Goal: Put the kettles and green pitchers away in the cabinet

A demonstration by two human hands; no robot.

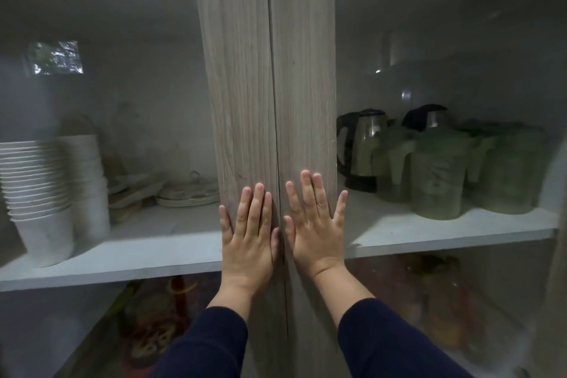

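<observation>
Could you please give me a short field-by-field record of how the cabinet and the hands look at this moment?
cabinet doors: shut, wooden frames meeting at the centre
left hand: flat on the left door, fingers spread
right hand: flat on the right door, fingers spread
kettles: two, behind the right glass, at the back of the shelf
green pitchers: several, in front of the kettles
white bowls: stacked behind the left glass

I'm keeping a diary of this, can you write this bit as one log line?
hands: left, right flat on shut doors | kettles, green pitchers: inside, right shelf
</observation>
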